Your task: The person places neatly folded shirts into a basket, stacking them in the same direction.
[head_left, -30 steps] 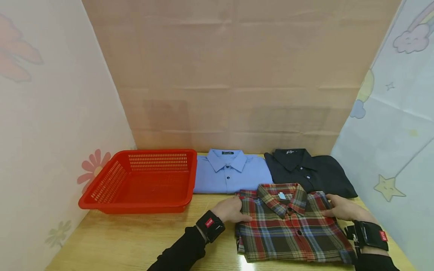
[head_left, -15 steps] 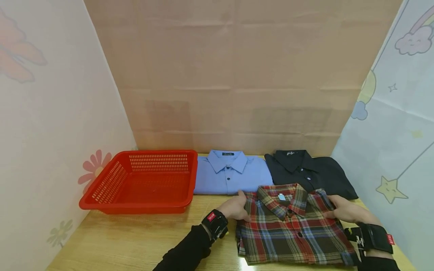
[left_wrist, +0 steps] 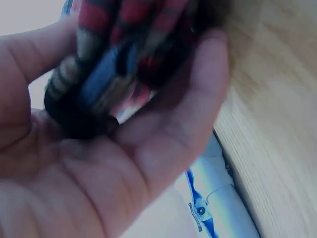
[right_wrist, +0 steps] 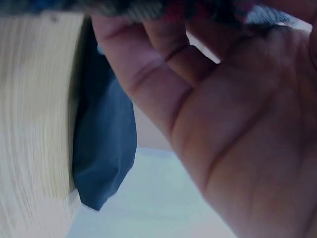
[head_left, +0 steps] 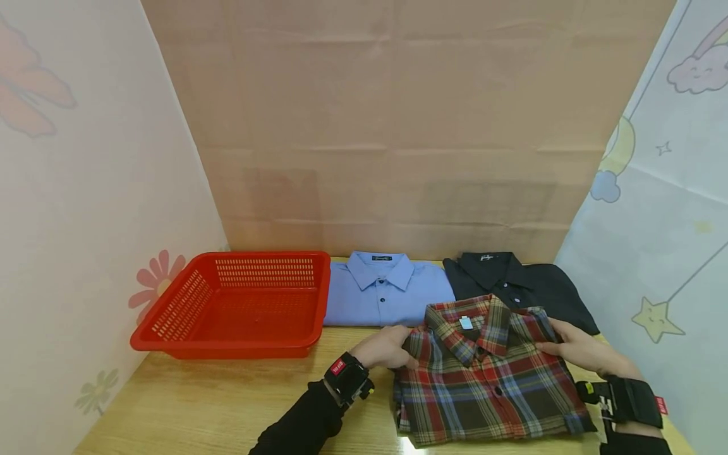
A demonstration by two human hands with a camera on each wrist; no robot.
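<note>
Left hand (head_left: 385, 347) and right hand (head_left: 574, 347) each grip a shoulder edge of the folded plaid shirt (head_left: 483, 379), collar end raised off the wooden table (head_left: 227, 404). It sits in front of the blue shirt (head_left: 387, 294) and black shirt (head_left: 523, 287), right of the red basket (head_left: 170, 338).

The right hand (right_wrist: 237, 124) is filling most of the close, blurred view, its fingers (right_wrist: 153, 74) curling up under plaid fabric (right_wrist: 124, 7) at the top edge. Beside it, dark blue cloth (right_wrist: 104, 148) is hanging over the wooden table (right_wrist: 34, 124) edge.

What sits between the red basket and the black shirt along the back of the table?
In the head view, the folded blue shirt lies between the red basket and the black shirt, its left edge right against the basket.
</note>
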